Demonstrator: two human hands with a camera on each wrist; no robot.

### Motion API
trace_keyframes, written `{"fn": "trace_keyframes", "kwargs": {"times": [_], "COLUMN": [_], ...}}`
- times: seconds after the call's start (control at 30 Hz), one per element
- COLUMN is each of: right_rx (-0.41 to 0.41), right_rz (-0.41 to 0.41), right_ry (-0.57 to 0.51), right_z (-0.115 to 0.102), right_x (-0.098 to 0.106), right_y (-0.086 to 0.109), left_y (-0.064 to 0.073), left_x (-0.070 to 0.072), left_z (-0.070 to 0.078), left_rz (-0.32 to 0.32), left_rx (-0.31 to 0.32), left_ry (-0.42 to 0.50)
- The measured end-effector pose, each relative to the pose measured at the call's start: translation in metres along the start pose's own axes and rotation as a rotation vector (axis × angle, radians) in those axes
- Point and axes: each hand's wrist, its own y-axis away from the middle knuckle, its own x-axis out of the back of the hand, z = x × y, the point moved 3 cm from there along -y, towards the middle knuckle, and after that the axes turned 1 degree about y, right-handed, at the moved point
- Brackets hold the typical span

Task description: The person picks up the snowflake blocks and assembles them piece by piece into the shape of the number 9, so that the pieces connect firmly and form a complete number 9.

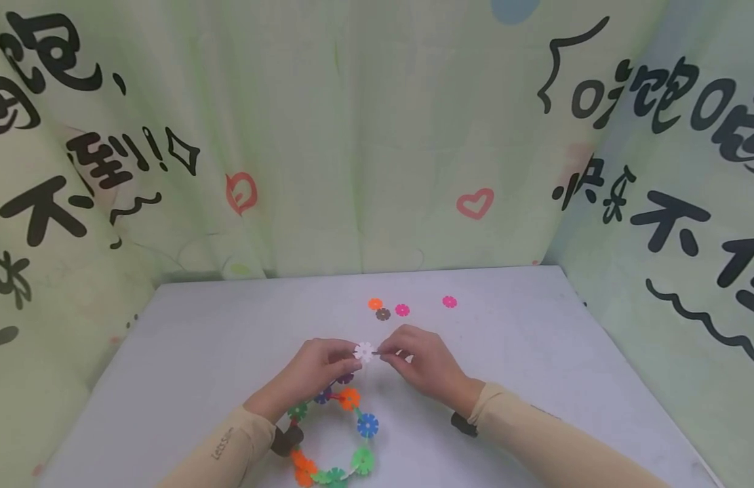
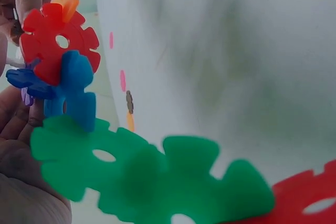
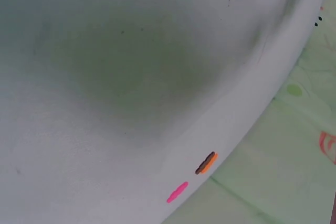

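In the head view my left hand (image 1: 321, 362) pinches a white notched snowflake disc (image 1: 364, 352) between thumb and fingers. Facing it, my right hand (image 1: 421, 356) pinches a small dark disc (image 1: 377, 352), seen edge-on, right at the white disc's rim. Below the left hand curves a ring-shaped chain of interlocked discs, with a purple disc (image 1: 345, 379) near the fingers and a blue disc (image 1: 367, 425) on the right side. Close up in the left wrist view, the chain shows a red disc (image 2: 39, 51) and green discs (image 2: 68, 153) beside the hand. The right wrist view shows neither hand.
Loose discs lie toward the back of the white table (image 1: 188, 352): an orange one (image 1: 375, 304), a brown-grey one (image 1: 383, 314) and two pink ones, one (image 1: 403, 310) nearer them, the other (image 1: 449, 301) farther right. Printed curtains (image 1: 352, 135) hang behind and at both sides.
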Motion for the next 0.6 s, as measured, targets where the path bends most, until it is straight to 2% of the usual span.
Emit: {"fn": "trace_keyframes", "kwargs": {"times": [0.17, 0.37, 0.6], "right_rx": [0.075, 0.200, 0.214], "right_rz": [0.059, 0.058, 0.057], "right_ry": [0.057, 0.113, 0.134], "right_z": [-0.0018, -0.0076, -0.0066], "right_x": [0.0008, 0.0003, -0.0037], "right_y": [-0.0005, -0.0030, -0.0067], "left_y": [-0.0001, -0.0002, -0.0002], "left_x": [0.0002, -0.0008, -0.0022], "left_z": [0.0028, 0.0025, 0.0021], "left_rz": [-0.009, -0.024, 0.001], "left_rx": [-0.010, -0.010, -0.010], "left_ry": [-0.003, -0.058, -0.075]}}
